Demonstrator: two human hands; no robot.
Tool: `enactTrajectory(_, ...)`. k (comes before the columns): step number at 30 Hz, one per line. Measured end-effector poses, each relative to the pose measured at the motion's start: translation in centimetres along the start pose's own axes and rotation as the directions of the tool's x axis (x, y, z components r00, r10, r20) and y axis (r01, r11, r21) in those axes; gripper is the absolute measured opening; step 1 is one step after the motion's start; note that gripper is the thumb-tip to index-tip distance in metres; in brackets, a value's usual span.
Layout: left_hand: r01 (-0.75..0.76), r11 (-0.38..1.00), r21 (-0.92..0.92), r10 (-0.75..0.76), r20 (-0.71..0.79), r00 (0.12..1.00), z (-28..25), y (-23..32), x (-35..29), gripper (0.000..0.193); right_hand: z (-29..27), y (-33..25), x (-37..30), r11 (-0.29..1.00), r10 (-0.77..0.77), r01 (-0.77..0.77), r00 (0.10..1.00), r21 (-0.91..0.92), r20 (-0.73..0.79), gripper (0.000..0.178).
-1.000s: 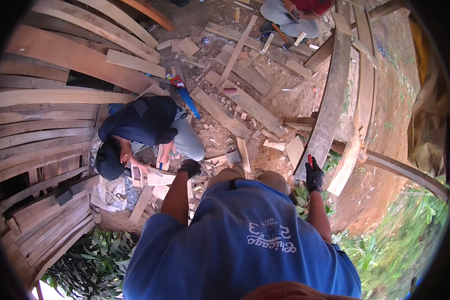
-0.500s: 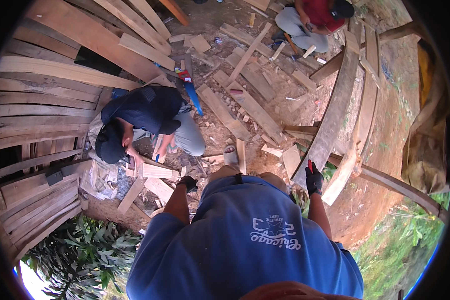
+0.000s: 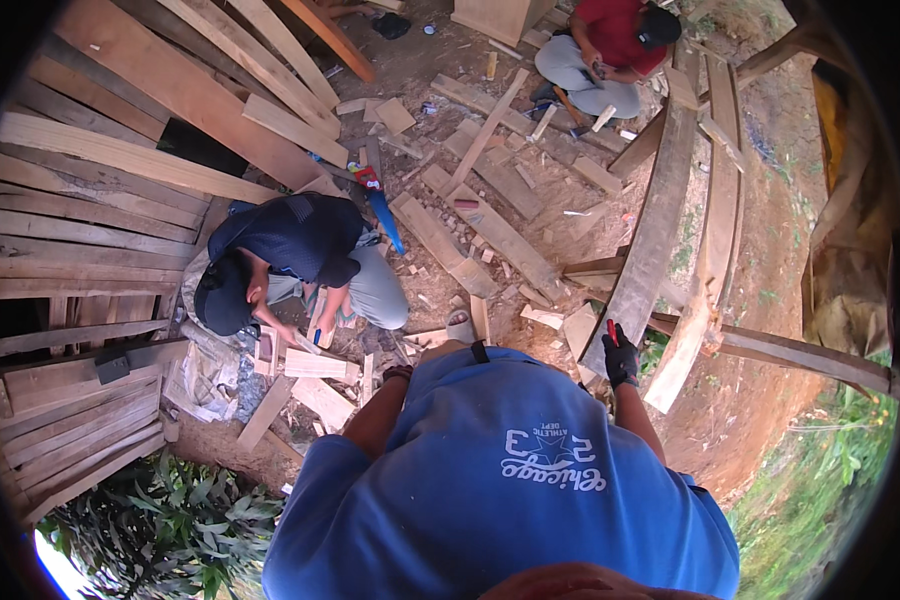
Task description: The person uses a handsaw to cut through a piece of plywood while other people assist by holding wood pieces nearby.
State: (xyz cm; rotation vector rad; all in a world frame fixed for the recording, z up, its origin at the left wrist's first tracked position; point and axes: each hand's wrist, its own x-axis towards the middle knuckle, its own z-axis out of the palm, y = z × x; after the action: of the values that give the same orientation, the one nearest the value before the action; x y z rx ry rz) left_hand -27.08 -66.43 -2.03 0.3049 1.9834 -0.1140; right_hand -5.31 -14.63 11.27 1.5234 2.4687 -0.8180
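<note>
My right hand [image 3: 621, 363], in a dark glove, is closed on a small, slim red object [image 3: 611, 330] whose exact kind I cannot make out. It is over the near end of a long grey plank [image 3: 648, 240], and I cannot tell whether it touches the wood. Close by on the right runs a second, paler plank [image 3: 715, 230]. My left hand [image 3: 399, 373] hangs beside my left thigh, mostly hidden by my body, so its fingers do not show. Wood offcuts [image 3: 322, 400] lie on the ground left of it.
A person in a dark shirt [image 3: 300, 235] crouches at front left, hands on small wood pieces. Nearby lies a handsaw [image 3: 385, 222] with a blue blade. Another person in red [image 3: 620, 50] sits at the far right beside a hammer [image 3: 572, 110]. Boards [image 3: 495, 225] and scraps litter the dirt.
My left hand has drawn back against my thigh and is now more hidden. The right hand still holds the red object near the plank's end. The view has shifted slightly.
</note>
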Motion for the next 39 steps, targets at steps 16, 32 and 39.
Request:
enactTrajectory(16,0.295,0.897,-0.329,-0.130,0.441,0.888,-7.7,6.0,-4.1,0.056,0.4,1.8,-2.1,0.999,0.015,-0.013,0.999,-0.030,0.051,0.072)
enactTrajectory(32,0.087,0.995,-0.038,-0.094,-0.230,0.969,-2.1,5.1,-6.2,0.045,1.3,5.0,-1.5,0.980,-0.195,0.199,0.976,-0.029,0.098,0.070)
enactTrajectory(39,0.148,0.984,-0.098,-0.154,-0.061,0.986,0.9,8.5,-10.2,0.050,-0.2,8.1,-0.3,0.983,-0.182,0.183,0.978,-0.001,0.105,0.070)
